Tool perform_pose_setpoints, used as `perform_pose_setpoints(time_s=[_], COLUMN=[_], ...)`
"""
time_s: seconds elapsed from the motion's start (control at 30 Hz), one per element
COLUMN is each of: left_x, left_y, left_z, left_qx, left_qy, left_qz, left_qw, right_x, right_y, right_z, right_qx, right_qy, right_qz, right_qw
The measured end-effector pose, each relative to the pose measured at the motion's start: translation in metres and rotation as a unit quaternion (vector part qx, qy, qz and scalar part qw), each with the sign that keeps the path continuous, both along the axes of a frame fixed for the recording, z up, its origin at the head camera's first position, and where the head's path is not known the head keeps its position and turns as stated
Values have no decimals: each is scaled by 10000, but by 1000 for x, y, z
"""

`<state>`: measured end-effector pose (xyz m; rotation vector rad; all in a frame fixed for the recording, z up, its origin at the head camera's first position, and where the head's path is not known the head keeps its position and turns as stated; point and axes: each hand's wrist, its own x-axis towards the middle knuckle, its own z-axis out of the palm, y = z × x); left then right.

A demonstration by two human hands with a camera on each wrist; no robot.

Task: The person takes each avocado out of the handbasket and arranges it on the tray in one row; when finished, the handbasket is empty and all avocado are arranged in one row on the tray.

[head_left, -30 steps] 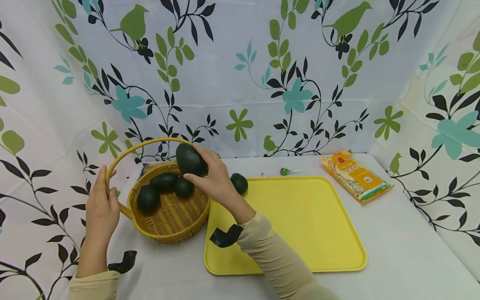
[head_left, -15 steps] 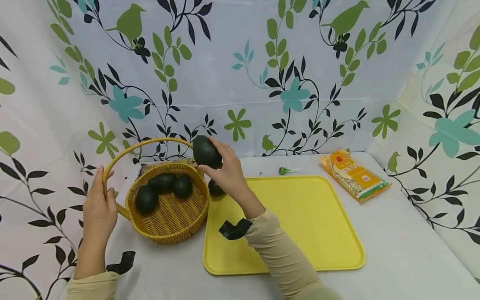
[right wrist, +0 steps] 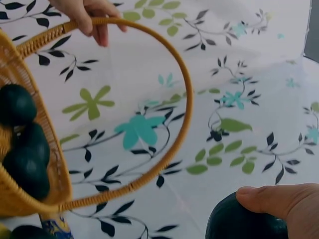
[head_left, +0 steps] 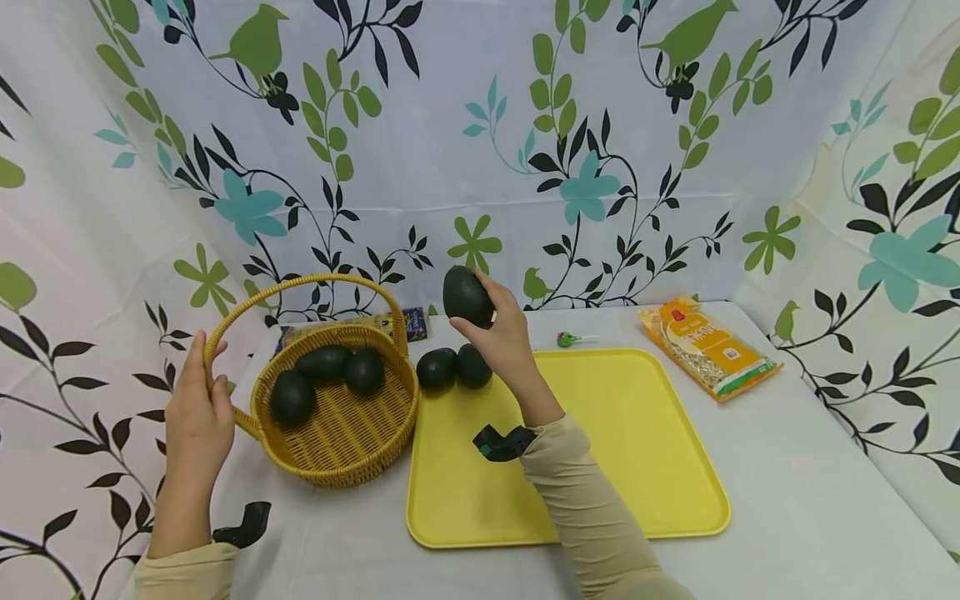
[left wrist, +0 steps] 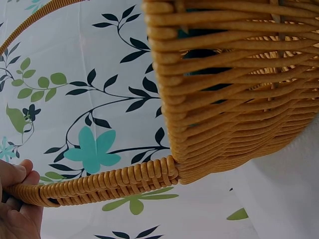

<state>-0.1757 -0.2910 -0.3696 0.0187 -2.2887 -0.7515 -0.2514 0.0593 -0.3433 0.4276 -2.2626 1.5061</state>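
My left hand grips the handle of a yellow wicker basket by its left side. Inside the basket lie three dark green avocados. To the right, my right hand holds another avocado between thumb and fingers, raised above the far left corner of a yellow tray. Two more avocados sit side by side at that corner, below the held one. In the right wrist view the thumb lies on the held avocado.
An orange food packet lies right of the tray. Behind the tray is a small lollipop-like item with a green and red top. A blue patterned packet shows behind the basket. Patterned cloth hangs along the back.
My right hand has carried the avocado rightward, from over the basket to over the tray's far left corner. The left hand keeps its grip on the handle.
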Motion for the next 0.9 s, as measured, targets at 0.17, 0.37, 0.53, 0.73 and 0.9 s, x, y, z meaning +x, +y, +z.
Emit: perform_pose_setpoints(time_s=[0.17, 0.37, 0.53, 0.73, 0.9], left_x=[-1, 0, 1, 0, 0], left_y=[0, 0, 1, 1, 1], left_z=[0, -1, -1, -1, -2], left_qx=[-8, 18, 65, 35, -59], left_qy=[51, 5, -1, 18, 59], left_qz=[-30, -7, -21, -30, -5], left_qw=[10000, 10000, 10000, 10000, 10000], right_x=[-7, -15, -18, -22, -24], right_y=[20, 39, 48, 53, 54], right_z=[-13, -34, -50, -70, -88], right_qx=[-99, -64, 3, 129, 125], right_qy=[-342, -867, -1157, -1388, -1509], right_qz=[-273, -659, -788, -840, -851], right_qw=[9990, 9940, 9902, 9867, 9848])
